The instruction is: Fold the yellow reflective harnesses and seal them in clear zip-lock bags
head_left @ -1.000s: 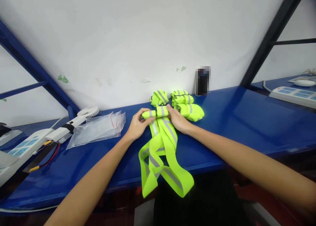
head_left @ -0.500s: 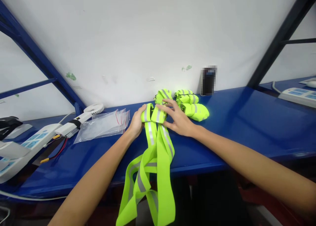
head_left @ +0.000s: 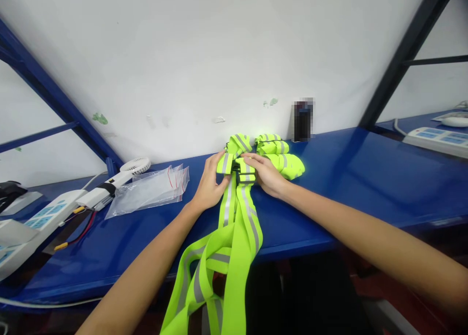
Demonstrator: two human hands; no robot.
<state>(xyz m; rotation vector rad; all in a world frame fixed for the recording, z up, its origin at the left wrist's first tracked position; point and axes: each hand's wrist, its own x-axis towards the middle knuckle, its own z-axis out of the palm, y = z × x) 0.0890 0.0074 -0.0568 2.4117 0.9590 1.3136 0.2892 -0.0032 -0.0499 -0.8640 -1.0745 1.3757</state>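
Note:
A neon yellow-green strap bundle (head_left: 239,232) with grey reflective stripes lies on the blue table, its long loops hanging over the front edge. My left hand (head_left: 211,183) is closed on the left side of its folded top end, thumb low and fingers behind. On the right side of that fold, my right hand (head_left: 266,175) grips the strap beside a black buckle (head_left: 236,168). Just behind the hands sits one rolled yellow-green strap (head_left: 238,144). More rolled bundles (head_left: 288,165) lie to the right, close to my right hand.
Clear plastic bags (head_left: 149,191) with red seal lines lie left of my left hand. Farther left are a white handheld fan (head_left: 135,166), wires and a white power strip (head_left: 49,215). A blurred dark object (head_left: 302,120) leans on the wall.
The folded strap end has shifted slightly right and the black buckle now shows. My right hand's spread fingers have closed onto the fold. My left thumb has come round to the front.

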